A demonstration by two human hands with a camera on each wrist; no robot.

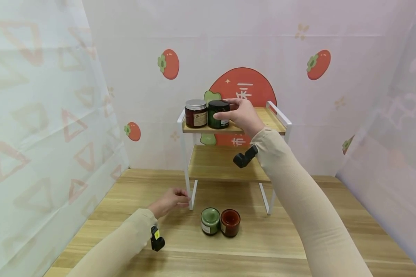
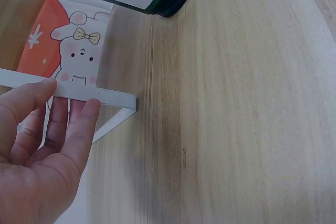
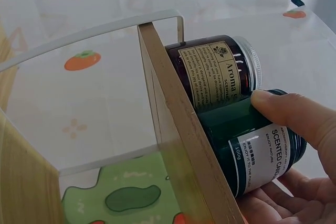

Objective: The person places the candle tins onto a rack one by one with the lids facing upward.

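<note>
My right hand grips a dark green candle jar with a black lid on the top board of a small shelf rack. Thumb and fingers lie on opposite sides of this jar in the right wrist view, around its white label. Close beside it stands a dark red candle jar with a silver lid. Low at the rack's left side, my left hand pinches the white metal leg between thumb and fingers. On the table, a green jar and a reddish-brown jar stand side by side.
The rack has a wooden top board, a lower board and white side frames. It stands on a wood-grain table. Behind it hangs a white backdrop printed with persimmons; patterned sheets enclose both sides.
</note>
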